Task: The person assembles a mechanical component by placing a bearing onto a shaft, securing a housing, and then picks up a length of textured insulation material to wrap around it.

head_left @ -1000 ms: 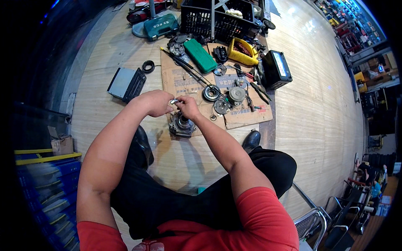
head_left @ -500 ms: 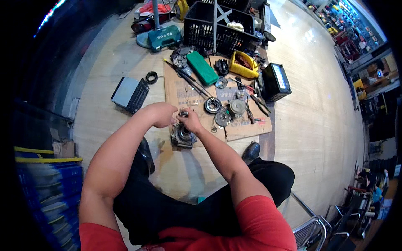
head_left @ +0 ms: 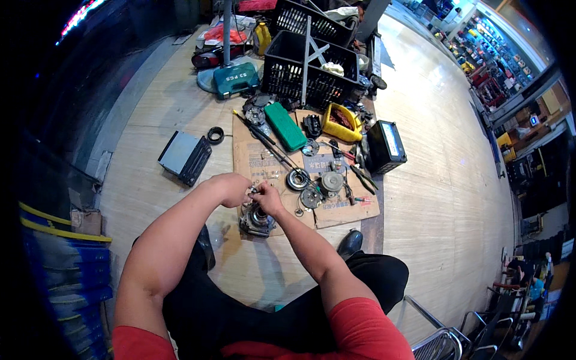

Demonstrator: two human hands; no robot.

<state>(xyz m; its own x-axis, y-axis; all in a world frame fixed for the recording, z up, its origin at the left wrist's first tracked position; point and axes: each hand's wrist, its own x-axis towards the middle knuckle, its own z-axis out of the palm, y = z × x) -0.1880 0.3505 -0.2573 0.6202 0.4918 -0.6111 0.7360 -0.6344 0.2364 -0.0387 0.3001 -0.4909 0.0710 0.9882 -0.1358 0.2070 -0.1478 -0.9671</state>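
Observation:
Over a round-topped metal machine part (head_left: 257, 223) at the near left corner of the flattened cardboard (head_left: 273, 174), my two hands meet. My left hand (head_left: 231, 189) has its fingers bent inward, closed around something small that they mostly hide. From the other side my right hand (head_left: 268, 200) pinches at the same spot, thumb and fingers together. A bit of greyish metal shows between the fingertips, too small to name. Just to the right lie a black-and-silver ring (head_left: 297, 179), a round disc (head_left: 311, 198) and a grey round metal housing (head_left: 331, 183).
Beyond are a green case (head_left: 285, 127), a yellow cut-open container (head_left: 342, 123), a black battery (head_left: 386, 147) and pliers (head_left: 363, 179). Black crates (head_left: 312, 78) stand at the back beside a teal toolbox (head_left: 236, 79). A car stereo unit (head_left: 185, 157) sits left on the floor.
The view has tilted upward, so the scene sits lower in the picture. My hands stay together above the machine part, their fingertips slightly shifted around the small piece.

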